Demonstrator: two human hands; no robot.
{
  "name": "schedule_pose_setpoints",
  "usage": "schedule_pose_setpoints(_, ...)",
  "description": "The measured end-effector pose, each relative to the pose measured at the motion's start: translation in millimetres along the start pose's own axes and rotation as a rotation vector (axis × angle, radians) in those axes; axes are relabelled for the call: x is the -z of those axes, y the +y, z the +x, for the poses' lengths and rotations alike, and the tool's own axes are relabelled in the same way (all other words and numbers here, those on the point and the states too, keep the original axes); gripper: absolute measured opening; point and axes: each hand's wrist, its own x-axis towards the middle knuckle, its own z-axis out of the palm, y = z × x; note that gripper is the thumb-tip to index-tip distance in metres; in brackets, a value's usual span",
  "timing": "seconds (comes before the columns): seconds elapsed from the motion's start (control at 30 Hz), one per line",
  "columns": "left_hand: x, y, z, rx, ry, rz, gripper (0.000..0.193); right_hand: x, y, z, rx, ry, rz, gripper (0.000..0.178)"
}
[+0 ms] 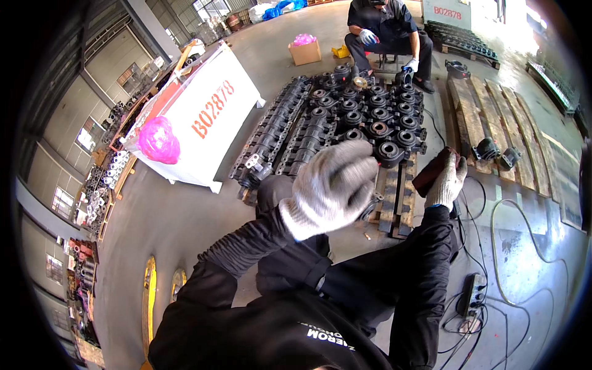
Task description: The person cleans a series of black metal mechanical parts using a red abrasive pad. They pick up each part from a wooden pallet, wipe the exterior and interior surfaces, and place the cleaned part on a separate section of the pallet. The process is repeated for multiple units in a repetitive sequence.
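My left hand (336, 188), in a grey-white knit glove, is raised in front of the nearest metal parts. Its fingers are curled and a little blurred, and whatever lies inside them is hidden. My right hand (448, 185), gloved too, is closed on the near end of a dark red, flat piece (433, 171) whose exact kind I cannot tell. Beyond my hands, several dark round metal housings (390, 152) with open bores stand in rows on a wooden pallet (407, 194). Long rows of ribbed dark metal parts (269, 137) lie to their left.
Across the pallet a seated person (388, 37) in gloves reaches to a housing. A white crate (213, 123) with a pink bag (159, 140) stands left. Wooden slats (493, 129) carrying loose parts lie right, near a power strip (475, 293), cables and a hose (496, 246).
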Motion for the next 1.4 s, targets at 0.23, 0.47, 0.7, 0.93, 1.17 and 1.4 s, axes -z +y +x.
schedule_pose_setpoints(0.23,47.3,67.9,68.7,-0.301,0.316,-0.117,0.036,28.7,-0.4,10.4,-0.119,-0.050,0.004,0.062)
schedule_pose_setpoints(0.47,71.3,104.7,73.4,-0.371,0.396,-0.138,0.038,47.4,24.6,24.4,-0.122,-0.052,0.096,0.061)
schedule_pose_setpoints(0.7,84.3,111.6,61.6,-0.351,0.357,-0.138,0.040,61.7,-13.5,7.0,-0.063,-0.097,-0.018,0.051)
schedule_pose_setpoints(0.93,104.0,100.1,52.4,-0.247,0.129,0.009,0.042,54.8,-29.6,-7.4,-0.051,-0.035,-0.074,0.053)
schedule_pose_setpoints(1.17,72.3,14.2,39.6,0.078,-0.289,0.221,0.040,55.6,-52.5,-17.6,-0.001,-0.050,-0.043,0.060)
schedule_pose_setpoints(1.4,-56.1,-50.7,21.4,0.219,-0.348,-0.199,0.031,55.2,-51.5,-26.4,-0.052,0.064,0.118,0.046)
